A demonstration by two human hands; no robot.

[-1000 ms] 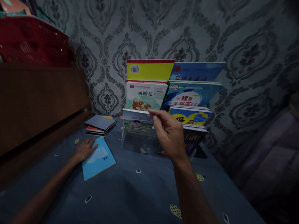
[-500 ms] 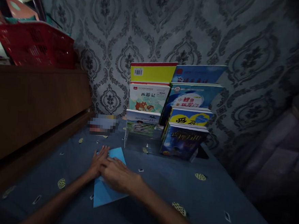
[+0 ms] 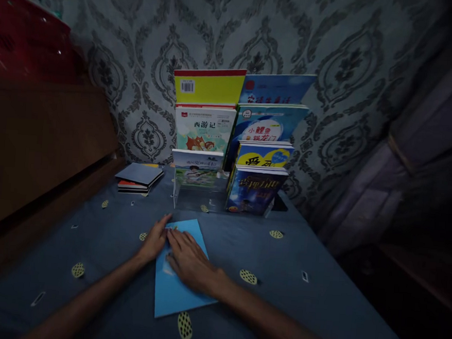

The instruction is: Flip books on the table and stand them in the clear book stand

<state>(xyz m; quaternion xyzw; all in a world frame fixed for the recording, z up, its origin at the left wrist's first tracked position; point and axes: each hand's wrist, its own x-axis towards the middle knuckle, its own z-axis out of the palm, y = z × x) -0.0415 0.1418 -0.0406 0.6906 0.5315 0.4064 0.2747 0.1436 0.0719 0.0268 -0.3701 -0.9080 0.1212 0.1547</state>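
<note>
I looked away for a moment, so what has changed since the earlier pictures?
The right hand has left the front-left book on the clear rack and now lies on the light-blue book. That book has moved rightward and nearer the person, away from the book pile. The left hand is still at the light-blue book; rack and pile stayed put.

Blue book [image 3: 176,296] partly hidden beneath the right hand [image 3: 191,262], red basket [image 3: 24,36] cut off at left.
</note>
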